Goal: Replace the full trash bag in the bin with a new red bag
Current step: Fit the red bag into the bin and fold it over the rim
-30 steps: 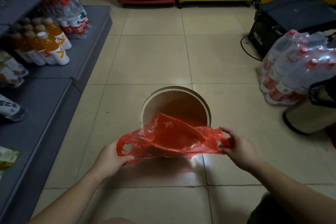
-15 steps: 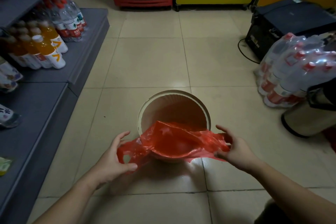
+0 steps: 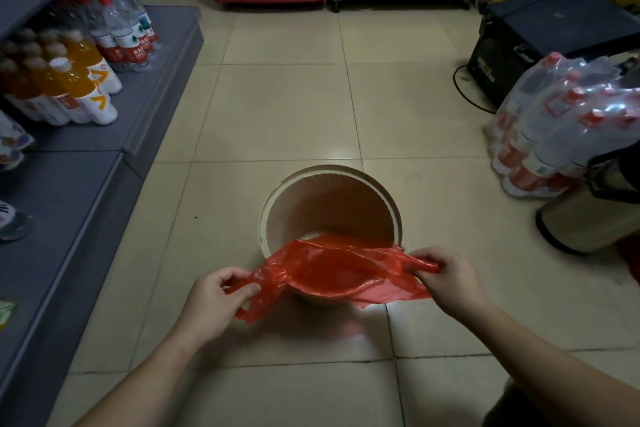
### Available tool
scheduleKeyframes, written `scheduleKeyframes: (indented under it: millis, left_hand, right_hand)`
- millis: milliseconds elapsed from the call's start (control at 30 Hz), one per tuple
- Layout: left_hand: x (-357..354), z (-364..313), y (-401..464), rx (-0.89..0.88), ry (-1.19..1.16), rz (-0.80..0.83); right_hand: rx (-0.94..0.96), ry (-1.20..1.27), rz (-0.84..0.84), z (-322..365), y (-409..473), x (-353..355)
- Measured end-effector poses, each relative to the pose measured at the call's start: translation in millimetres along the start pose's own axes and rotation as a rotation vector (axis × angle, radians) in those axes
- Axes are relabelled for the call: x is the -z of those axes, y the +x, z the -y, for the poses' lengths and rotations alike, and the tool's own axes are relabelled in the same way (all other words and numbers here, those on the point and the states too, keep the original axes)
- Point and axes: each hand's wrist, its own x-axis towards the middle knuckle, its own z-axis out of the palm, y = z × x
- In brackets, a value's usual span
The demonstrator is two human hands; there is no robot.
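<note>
A round cream bin (image 3: 329, 180) stands on the tiled floor in front of me, its inside bare. A thin red plastic bag (image 3: 332, 274) is stretched across the near edge of the bin's mouth and sags a little over the rim. My left hand (image 3: 211, 302) pinches the bag's left end, with a handle loop hanging below it. My right hand (image 3: 450, 277) pinches the bag's right end, just right of the bin.
Grey shelving (image 3: 69, 204) with orange drink bottles (image 3: 79, 83) and water bottles (image 3: 121, 28) runs along the left. A shrink-wrapped pack of bottles (image 3: 561, 121), a metal flask (image 3: 595, 211) and a black box (image 3: 540, 31) sit at the right. Red and yellow units stand at the back.
Both hands have carried the bag down and forward, from held in the air to lying over the bin's near rim. The left hand has closed its fingers on the bag's left end.
</note>
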Motion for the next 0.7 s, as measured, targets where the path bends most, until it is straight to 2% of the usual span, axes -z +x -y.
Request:
scheduleKeyframes:
  millis: [233, 533, 700]
  left_hand:
    - [2.8, -5.1, 26.2, -0.035, 0.117, -0.113]
    - [-1.3, -20.2, 53.6, -0.008, 0.020, -0.191]
    - [-0.9, -33.1, 71.1, -0.005, 0.032, -0.221]
  right_hand:
    - [-0.108, 0.055, -0.065, -2.1, 29.2, -0.4]
    - [-0.241, 0.326, -0.111, 16.8, 54.9, 6.5]
    - [-0.231, 0.271, -0.118, 27.2, 80.5, 2.0]
